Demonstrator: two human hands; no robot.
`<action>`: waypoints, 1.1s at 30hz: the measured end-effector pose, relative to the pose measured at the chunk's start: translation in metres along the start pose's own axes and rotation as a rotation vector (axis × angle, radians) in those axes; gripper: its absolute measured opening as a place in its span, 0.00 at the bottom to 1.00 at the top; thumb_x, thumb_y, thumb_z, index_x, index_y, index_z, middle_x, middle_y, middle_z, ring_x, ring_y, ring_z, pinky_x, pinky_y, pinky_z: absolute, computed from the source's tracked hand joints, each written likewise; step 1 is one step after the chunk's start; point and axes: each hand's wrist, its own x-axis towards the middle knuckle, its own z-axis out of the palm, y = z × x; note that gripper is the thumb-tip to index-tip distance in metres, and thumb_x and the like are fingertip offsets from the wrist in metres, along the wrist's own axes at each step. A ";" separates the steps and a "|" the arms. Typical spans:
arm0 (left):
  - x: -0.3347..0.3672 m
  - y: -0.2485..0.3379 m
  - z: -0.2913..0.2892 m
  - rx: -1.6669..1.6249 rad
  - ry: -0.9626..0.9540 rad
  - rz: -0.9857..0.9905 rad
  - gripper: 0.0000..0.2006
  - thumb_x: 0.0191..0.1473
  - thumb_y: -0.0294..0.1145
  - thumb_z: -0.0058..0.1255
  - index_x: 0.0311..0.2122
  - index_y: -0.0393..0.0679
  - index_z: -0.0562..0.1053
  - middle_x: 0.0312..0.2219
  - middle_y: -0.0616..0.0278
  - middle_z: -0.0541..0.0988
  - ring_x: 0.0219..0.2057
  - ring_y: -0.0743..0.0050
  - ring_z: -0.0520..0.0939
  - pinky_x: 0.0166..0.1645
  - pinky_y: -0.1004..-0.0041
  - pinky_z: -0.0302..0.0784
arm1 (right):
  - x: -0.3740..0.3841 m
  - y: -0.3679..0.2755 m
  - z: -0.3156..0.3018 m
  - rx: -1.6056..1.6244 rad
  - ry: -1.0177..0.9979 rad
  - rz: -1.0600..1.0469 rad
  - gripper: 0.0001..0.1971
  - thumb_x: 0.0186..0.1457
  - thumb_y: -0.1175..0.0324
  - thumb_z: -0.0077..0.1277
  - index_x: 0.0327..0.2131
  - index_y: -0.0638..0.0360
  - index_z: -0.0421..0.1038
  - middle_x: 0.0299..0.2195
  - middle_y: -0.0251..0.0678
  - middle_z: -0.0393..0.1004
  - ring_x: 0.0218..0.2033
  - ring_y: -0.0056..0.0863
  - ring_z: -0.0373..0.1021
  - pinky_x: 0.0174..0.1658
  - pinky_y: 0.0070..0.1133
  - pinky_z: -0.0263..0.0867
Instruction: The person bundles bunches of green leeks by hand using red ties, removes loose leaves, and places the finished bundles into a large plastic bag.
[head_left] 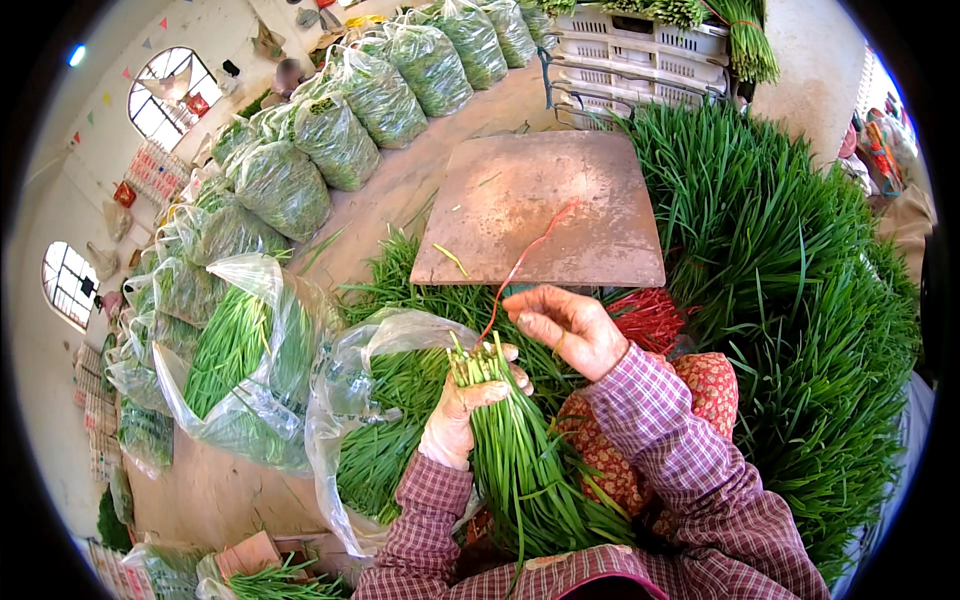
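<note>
My left hand (pixel 465 408) is wrapped round a bunch of garlic chives (pixel 510 450), just below its pale cut ends. The long green leaves hang down toward my lap. A thin red tie (pixel 527 254) rises from the top of the bunch and curves over the board beyond. My right hand (pixel 572 328) is closed at the tie, its thumb and forefinger pinched together where the strand passes. Beside my right wrist, a bundle of red ties (pixel 645 318) lies at the near right corner of the board.
A worn flat board (pixel 545 205) stands ahead. Loose chives (pixel 780 300) are heaped on the right. Open clear bags (pixel 245 375) of chives stand at left, with rows of filled bags (pixel 280 190) behind. White plastic crates (pixel 635 60) are stacked at the back.
</note>
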 end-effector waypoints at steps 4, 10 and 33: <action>-0.004 0.006 0.009 0.068 0.024 -0.022 0.27 0.36 0.30 0.60 0.46 0.35 0.69 0.30 0.55 0.78 0.34 0.65 0.80 0.43 0.67 0.75 | 0.010 -0.017 0.006 -0.151 0.007 -0.078 0.14 0.56 0.68 0.51 0.43 0.66 0.71 0.33 0.38 0.76 0.33 0.22 0.73 0.39 0.21 0.69; -0.009 0.011 0.011 0.092 0.049 -0.004 0.27 0.34 0.30 0.62 0.45 0.37 0.69 0.29 0.58 0.78 0.33 0.68 0.79 0.41 0.71 0.75 | 0.024 -0.032 0.027 -0.495 -0.137 -0.309 0.15 0.50 0.64 0.56 0.40 0.61 0.73 0.30 0.42 0.75 0.33 0.36 0.74 0.38 0.28 0.69; -0.013 0.010 0.000 0.022 -0.058 0.000 0.28 0.35 0.24 0.59 0.48 0.35 0.67 0.33 0.51 0.77 0.36 0.59 0.79 0.45 0.62 0.75 | 0.073 -0.094 -0.004 -0.619 0.119 -0.320 0.12 0.54 0.61 0.53 0.34 0.61 0.73 0.27 0.42 0.76 0.29 0.33 0.73 0.34 0.27 0.69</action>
